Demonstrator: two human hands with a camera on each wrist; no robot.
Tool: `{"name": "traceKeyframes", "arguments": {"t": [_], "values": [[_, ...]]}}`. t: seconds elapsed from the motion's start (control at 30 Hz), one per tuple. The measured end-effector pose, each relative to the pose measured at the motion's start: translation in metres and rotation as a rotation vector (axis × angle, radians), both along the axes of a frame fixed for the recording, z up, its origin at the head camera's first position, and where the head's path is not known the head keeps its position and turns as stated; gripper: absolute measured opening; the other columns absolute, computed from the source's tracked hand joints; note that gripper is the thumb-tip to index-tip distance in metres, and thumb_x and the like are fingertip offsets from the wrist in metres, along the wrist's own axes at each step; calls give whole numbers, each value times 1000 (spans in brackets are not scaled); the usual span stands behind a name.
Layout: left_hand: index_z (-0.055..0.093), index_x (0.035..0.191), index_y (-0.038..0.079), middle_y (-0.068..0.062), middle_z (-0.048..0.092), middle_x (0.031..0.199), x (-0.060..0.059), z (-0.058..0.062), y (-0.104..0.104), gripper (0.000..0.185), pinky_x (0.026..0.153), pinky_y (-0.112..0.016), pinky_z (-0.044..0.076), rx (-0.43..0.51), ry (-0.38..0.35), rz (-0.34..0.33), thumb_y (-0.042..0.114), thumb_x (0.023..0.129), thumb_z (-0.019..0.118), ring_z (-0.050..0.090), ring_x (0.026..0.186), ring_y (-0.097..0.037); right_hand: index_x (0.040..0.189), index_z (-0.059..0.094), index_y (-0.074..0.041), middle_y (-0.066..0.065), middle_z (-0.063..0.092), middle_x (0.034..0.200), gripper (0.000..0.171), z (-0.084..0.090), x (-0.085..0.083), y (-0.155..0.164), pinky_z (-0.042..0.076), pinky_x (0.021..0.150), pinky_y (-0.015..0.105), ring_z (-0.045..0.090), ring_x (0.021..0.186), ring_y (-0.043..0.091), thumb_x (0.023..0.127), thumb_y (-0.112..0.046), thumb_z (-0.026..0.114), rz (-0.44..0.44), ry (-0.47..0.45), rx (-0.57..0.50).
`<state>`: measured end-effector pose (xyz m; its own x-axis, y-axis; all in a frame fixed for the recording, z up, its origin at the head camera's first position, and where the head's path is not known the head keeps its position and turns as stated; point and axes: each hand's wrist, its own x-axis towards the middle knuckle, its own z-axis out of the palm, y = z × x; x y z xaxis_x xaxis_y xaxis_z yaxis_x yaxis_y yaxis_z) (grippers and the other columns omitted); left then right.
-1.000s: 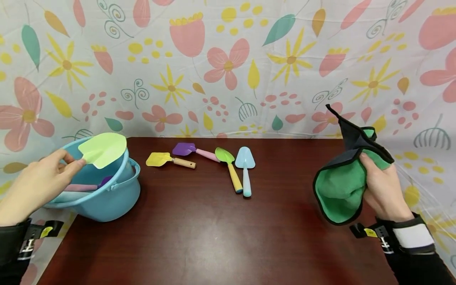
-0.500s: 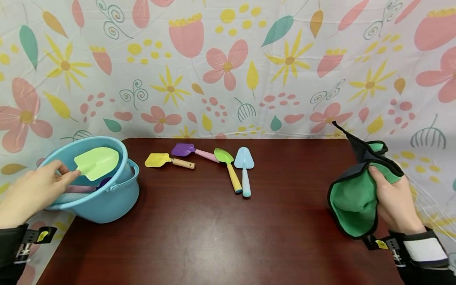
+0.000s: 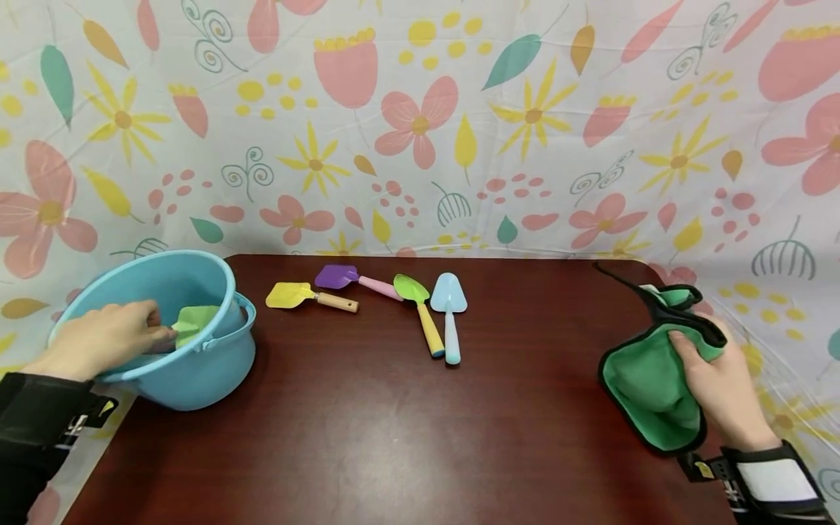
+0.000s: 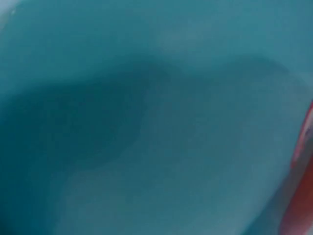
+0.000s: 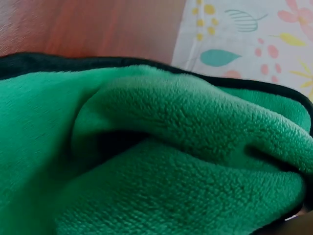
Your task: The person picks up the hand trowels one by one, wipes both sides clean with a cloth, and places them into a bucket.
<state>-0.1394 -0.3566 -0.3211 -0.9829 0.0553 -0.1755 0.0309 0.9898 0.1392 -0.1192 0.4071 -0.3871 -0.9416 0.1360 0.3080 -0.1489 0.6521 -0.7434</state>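
Currently the left hand (image 3: 105, 337) grips the green shovel (image 3: 193, 319) inside the blue bucket (image 3: 197, 379) at lower left; the right hand (image 3: 718, 383) clutches the green cloth (image 3: 646, 386). Risk: the bucket sits at the table (image 3: 394, 430) edge and could tip if pressed.

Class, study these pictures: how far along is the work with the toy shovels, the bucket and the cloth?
Done: nothing can be called finished for sure. In hand: the left hand lowers a light green shovel into the blue bucket, while the right hand grips the green cloth. Left: four shovels lie on the table: yellow, purple, green and pale blue.
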Motion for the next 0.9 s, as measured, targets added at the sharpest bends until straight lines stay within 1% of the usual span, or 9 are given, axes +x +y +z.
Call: {"name": "traceKeyframes", "arguments": {"t": [0.13, 0.2, 0.23, 0.3, 0.37, 0.47, 0.57, 0.7, 0.9], "values": [[53, 80, 11, -3, 45, 67, -5, -2, 6, 27, 56, -38, 34, -3, -75, -43, 32, 91, 65, 47, 65, -22, 149, 37, -18, 8, 42, 134, 50, -5, 4, 1, 33, 81, 7, 42, 111, -2, 103, -28, 51, -10, -60, 47], [57, 84, 10, -2, 48, 69, -8, -2, 10, 23, 56, -39, 37, 7, -107, -73, 30, 91, 65, 49, 67, -22, 151, 34, -16, 16, 40, 140, 53, -7, 6, 2, 38, 92, 20, 44, 120, 12, 103, -30, 51, -9, -101, 65], [58, 85, 10, -2, 49, 70, -9, -3, 12, 21, 56, -39, 37, 9, -124, -84, 29, 92, 65, 49, 67, -22, 152, 32, -16, 20, 39, 141, 55, -8, 7, 2, 39, 92, 26, 44, 120, 20, 103, -32, 50, -10, -129, 78], [62, 91, 8, -2, 53, 73, -10, -4, 15, 19, 58, -40, 40, 15, -136, -111, 27, 93, 63, 51, 69, -23, 153, 29, -13, 27, 36, 143, 58, -11, 7, 1, 38, 95, 44, 41, 123, 37, 103, -33, 49, -4, -176, 93], [66, 96, 7, 0, 56, 77, -10, -5, 17, 18, 59, -41, 41, 17, -121, -138, 25, 94, 62, 52, 72, -23, 152, 29, -8, 32, 36, 142, 58, -16, 7, 0, 33, 91, 60, 37, 121, 51, 103, -32, 49, 11, -199, 108], [68, 102, 5, -1, 60, 82, -9, -7, 16, 17, 60, -43, 43, 24, -100, -174, 18, 93, 63, 53, 74, -24, 148, 34, -3, 33, 40, 138, 55, -25, 7, -2, 33, 86, 64, 39, 119, 54, 103, -31, 50, 14, -212, 137], [68, 104, 4, -4, 63, 86, -10, -9, 14, 16, 61, -45, 45, 30, -99, -186, 13, 91, 63, 56, 75, -25, 143, 39, 0, 34, 46, 131, 51, -34, 7, -4, 35, 81, 62, 44, 114, 53, 103, -29, 52, 5, -211, 180], [68, 109, 0, -10, 67, 90, -13, -9, 11, 24, 65, -49, 47, 33, -109, -182, 17, 93, 62, 62, 81, -30, 139, 42, 2, 36, 50, 125, 48, -45, 9, -6, 38, 77, 62, 48, 109, 54, 102, -26, 54, 14, -223, 222], [63, 117, -3, -14, 68, 94, -10, -2, 10, 36, 65, -52, 47, 27, -81, -140, 26, 96, 61, 62, 85, -35, 127, 49, 5, 35, 54, 115, 36, -59, 5, -7, 38, 75, 64, 50, 103, 53, 97, -10, 61, 35, -137, 319]]}}
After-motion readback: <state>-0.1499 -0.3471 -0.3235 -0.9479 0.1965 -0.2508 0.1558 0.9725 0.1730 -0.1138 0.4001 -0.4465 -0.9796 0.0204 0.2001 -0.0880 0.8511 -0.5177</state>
